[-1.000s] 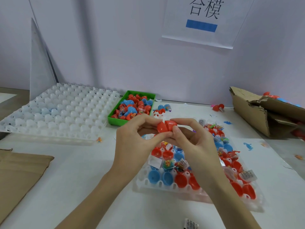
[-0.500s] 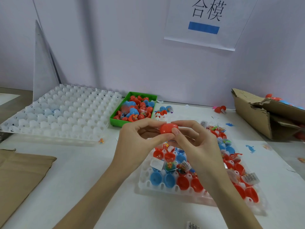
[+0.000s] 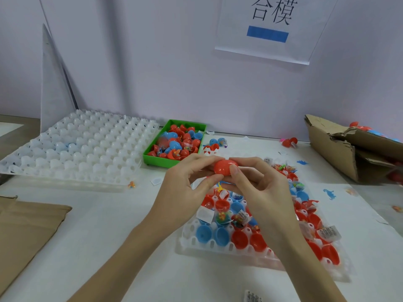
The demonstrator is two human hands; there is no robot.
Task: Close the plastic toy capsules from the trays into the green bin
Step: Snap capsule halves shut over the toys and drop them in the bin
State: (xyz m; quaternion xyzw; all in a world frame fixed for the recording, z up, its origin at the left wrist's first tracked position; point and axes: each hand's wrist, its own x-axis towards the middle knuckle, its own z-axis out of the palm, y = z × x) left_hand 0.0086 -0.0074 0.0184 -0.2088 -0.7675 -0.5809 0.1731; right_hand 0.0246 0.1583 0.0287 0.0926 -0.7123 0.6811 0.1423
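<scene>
Red capsule — closed, smooth, glossy, pinched w/ both hands' fingers

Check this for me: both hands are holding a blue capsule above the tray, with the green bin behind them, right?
Not quite: the capsule is red, not blue, as the head view shows. Both the left hand and right hand hold it above the tray, with the green bin behind.

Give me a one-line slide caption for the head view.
Both hands, left and right, pinch a red capsule above the filled tray.
</scene>
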